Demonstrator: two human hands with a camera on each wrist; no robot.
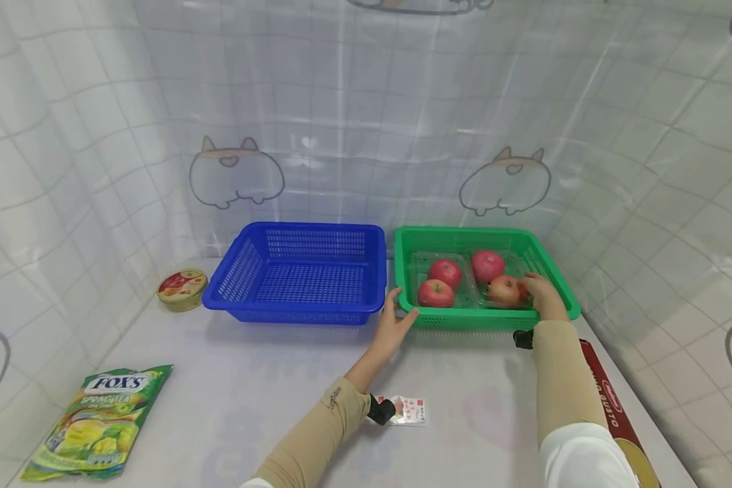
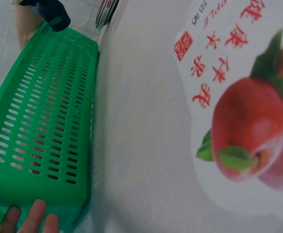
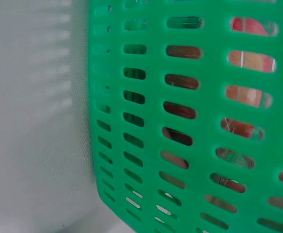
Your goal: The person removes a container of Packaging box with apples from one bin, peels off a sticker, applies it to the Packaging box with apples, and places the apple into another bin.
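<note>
My right hand [image 1: 543,293] reaches over the front wall of the green basket [image 1: 482,317]. Its fingers lie against the right side of the front-right red apple [image 1: 505,291]; I cannot tell how they close on it, since the thumb is hidden. Another apple [image 1: 488,266] sits behind it in the same clear plastic tray, and two more apples [image 1: 436,293] fill a second clear tray [image 1: 423,261] on the left. At the basket's front left corner is my left hand [image 1: 393,332], thumb and fingers spread, fingertips [image 2: 36,211] laid on the green plastic.
Left of the green basket stands a blue basket [image 1: 295,315]. A round tin [image 1: 183,290] and a green Fox's candy bag [image 1: 100,423] lie farther left. A small apple-printed card [image 1: 410,411] lies near my left forearm, and a dark red box [image 1: 610,400] lies right of my right forearm.
</note>
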